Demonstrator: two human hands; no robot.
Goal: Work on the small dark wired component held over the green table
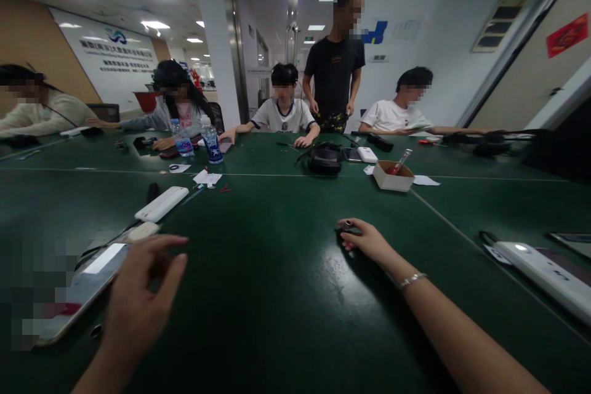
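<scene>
My right hand point(364, 240), with a silver bracelet point(413, 280) at its wrist, is low over the green table. Its fingers are closed on a small metal ring-like piece point(348, 224), whose round open end faces up. My left hand point(143, 283) is raised at the lower left, thumb and fingers apart, holding nothing. A phone point(99, 289) lies beside and partly behind it, with a pale rounded object point(143, 232) at its top end. By my left wrist lies another small dark metal ring point(96, 332).
A white power bank point(161, 204) lies beyond my left hand. A small open box point(393, 177), a black headset point(325, 159) and two bottles point(212, 141) stand farther off. At the right is a white device point(545, 271). Several people are across the green table point(258, 246).
</scene>
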